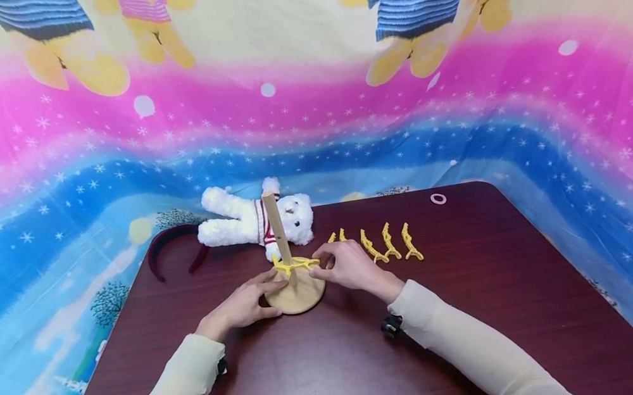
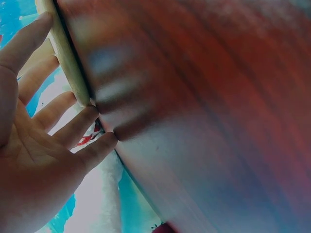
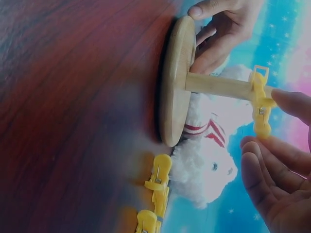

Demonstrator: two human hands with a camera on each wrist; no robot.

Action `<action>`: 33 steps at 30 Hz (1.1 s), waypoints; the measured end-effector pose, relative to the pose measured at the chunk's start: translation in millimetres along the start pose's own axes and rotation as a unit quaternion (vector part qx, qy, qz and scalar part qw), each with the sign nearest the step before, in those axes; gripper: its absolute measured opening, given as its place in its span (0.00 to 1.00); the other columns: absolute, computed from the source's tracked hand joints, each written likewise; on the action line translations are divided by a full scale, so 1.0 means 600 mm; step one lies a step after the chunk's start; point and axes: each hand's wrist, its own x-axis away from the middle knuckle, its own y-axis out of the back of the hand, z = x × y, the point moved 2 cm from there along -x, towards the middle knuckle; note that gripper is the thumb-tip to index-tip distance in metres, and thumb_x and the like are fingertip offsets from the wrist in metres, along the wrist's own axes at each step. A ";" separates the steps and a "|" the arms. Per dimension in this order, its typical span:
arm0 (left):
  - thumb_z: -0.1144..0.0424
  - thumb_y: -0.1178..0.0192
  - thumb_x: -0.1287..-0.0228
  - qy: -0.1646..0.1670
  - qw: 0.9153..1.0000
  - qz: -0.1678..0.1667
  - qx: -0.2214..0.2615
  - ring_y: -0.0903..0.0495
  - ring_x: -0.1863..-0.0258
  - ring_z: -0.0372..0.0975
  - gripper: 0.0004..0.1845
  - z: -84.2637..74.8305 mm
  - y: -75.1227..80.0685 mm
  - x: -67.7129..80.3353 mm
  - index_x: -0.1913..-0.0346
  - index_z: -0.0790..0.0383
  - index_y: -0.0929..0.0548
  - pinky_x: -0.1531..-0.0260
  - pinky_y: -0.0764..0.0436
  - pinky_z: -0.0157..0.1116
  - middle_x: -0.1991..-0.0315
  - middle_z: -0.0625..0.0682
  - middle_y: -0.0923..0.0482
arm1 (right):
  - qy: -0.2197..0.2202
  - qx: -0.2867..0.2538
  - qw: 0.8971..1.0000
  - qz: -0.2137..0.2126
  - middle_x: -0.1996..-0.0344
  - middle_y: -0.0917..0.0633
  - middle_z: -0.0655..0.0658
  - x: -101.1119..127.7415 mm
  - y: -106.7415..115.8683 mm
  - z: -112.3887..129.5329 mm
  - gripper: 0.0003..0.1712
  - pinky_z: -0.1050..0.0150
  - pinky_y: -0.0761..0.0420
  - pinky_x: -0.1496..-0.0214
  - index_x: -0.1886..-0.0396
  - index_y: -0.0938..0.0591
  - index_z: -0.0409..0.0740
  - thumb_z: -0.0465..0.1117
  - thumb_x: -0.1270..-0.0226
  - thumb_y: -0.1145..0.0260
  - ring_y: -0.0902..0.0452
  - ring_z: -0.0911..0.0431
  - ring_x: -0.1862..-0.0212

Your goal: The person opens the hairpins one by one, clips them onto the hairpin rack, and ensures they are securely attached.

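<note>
A wooden stand has a round base (image 1: 298,301) flat on the table and an upright post (image 1: 276,227). My left hand (image 1: 241,305) holds the base at its left side, thumb at the front rim and fingers along the edge and top. Between the thumb and fingers of my right hand (image 1: 352,267) is a yellow plastic spring clip (image 3: 262,128), pinched at its handle end. The clip lies level across the post, some way above the base. Its metal spring shows in the right wrist view.
Several more yellow clips (image 1: 388,241) lie in a row right of the stand. Behind it a white teddy bear (image 1: 247,222) lies on its back. A dark red headband (image 1: 153,254) sits at the left and a pale pink ring (image 1: 432,200) at the back right.
</note>
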 end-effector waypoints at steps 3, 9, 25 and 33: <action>0.50 0.35 0.44 0.000 1.000 0.001 0.000 0.36 0.33 0.53 0.32 -0.001 0.001 0.000 0.35 0.51 0.28 0.39 0.32 0.51 0.29 0.59 0.42 | -0.013 -0.017 1.000 0.010 0.70 0.12 0.50 0.002 0.005 -0.005 0.22 0.68 0.23 0.68 0.58 0.15 0.47 0.56 0.47 0.30 0.20 0.62 0.71; 0.50 0.35 0.44 0.004 1.000 0.004 -0.002 0.37 0.33 0.53 0.32 0.001 0.001 0.000 0.35 0.51 0.28 0.39 0.33 0.50 0.29 0.59 0.42 | -0.030 -0.033 0.999 0.017 0.70 0.15 0.58 0.005 0.014 -0.020 0.18 0.67 0.23 0.68 0.59 0.15 0.51 0.55 0.46 0.30 0.22 0.64 0.71; 0.50 0.35 0.44 0.005 1.000 0.000 -0.002 0.37 0.33 0.53 0.32 0.002 -0.002 -0.001 0.35 0.50 0.28 0.40 0.32 0.51 0.29 0.59 0.42 | -0.055 -0.062 0.997 -0.001 0.70 0.14 0.56 0.026 0.064 -0.071 0.14 0.65 0.22 0.66 0.60 0.14 0.54 0.52 0.44 0.30 0.21 0.63 0.69; 0.50 0.35 0.44 0.000 1.000 0.001 -0.005 0.37 0.33 0.53 0.32 0.002 -0.002 -0.001 0.35 0.51 0.28 0.40 0.32 0.51 0.29 0.59 0.42 | -0.087 -0.060 0.994 -0.018 0.69 0.13 0.55 0.037 0.089 -0.111 0.15 0.64 0.22 0.69 0.60 0.14 0.54 0.54 0.44 0.31 0.20 0.61 0.69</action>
